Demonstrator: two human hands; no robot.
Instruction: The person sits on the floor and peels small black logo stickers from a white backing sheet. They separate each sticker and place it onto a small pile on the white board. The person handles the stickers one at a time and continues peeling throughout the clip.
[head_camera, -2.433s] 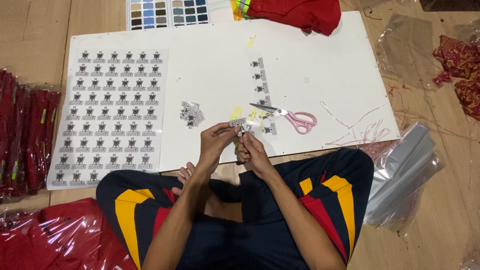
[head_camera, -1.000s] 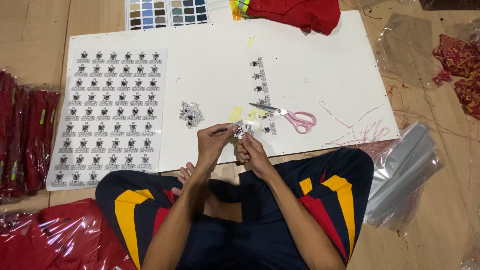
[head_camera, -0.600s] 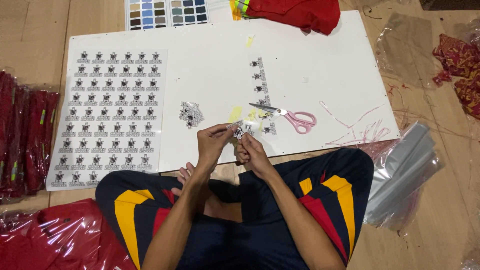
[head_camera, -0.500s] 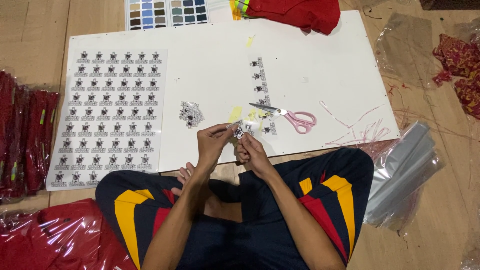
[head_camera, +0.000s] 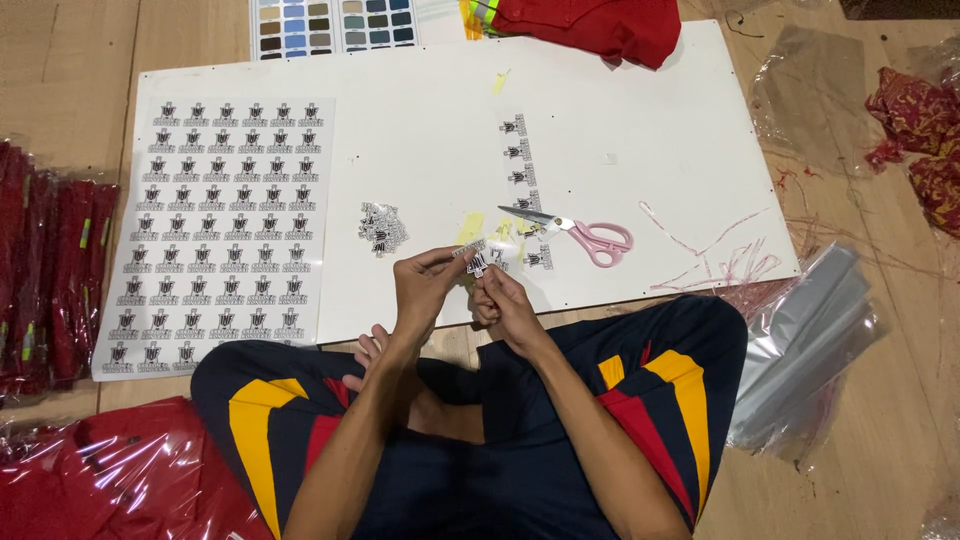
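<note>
I sit cross-legged on the floor at a white board. My left hand and my right hand meet just above the board's near edge, both pinching a small black-and-white sticker between the fingertips. A small pile of cut stickers lies on the board a little beyond my left hand. Pink-handled scissors rest to the right, blades shut. A strip of stickers runs up the board behind my hands.
A large sheet of printed stickers covers the board's left side. Red garments in plastic are stacked at left and near my knee. Clear plastic bags lie at right. Colour swatch cards and red cloth sit beyond.
My fingers shift slightly on the small sticker; the hands stay in the same place. Nothing else has moved.
</note>
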